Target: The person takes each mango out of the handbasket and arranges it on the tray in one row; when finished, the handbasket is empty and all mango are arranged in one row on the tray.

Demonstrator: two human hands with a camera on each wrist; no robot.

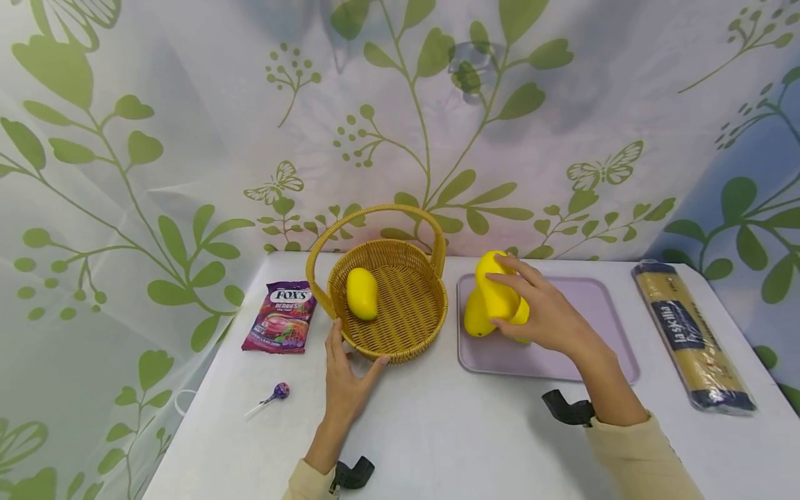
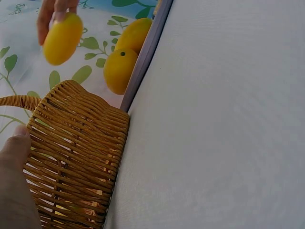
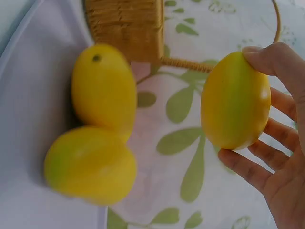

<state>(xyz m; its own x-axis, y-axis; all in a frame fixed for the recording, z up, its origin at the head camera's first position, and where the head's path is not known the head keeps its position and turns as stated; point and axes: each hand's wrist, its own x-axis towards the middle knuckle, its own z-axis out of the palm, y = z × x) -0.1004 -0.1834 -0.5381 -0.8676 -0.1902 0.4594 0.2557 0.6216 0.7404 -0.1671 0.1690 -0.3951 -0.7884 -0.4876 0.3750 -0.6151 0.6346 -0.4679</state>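
Note:
My right hand (image 1: 550, 312) grips a yellow mango (image 3: 236, 101) between thumb and fingers, raised above the lilac tray (image 1: 594, 326). Two more mangoes lie on that tray, one (image 3: 102, 88) beside the other (image 3: 90, 164), both partly hidden by the hand in the head view. My left hand (image 1: 346, 382) holds the near rim of the wicker basket (image 1: 406, 351), with the thumb (image 2: 16, 143) over the edge in the left wrist view. Inside the basket, toward its left side, lies a single mango (image 1: 362, 294). The basket's handle (image 1: 375, 210) arches over it.
Left of the basket lies a purple Fox's candy bag (image 1: 281, 317), with a wrapped lollipop (image 1: 281, 391) nearer the front. A long pack of spaghetti (image 1: 690, 337) lies right of the tray. A leaf-patterned curtain (image 1: 400, 139) hangs behind the white table (image 1: 450, 430).

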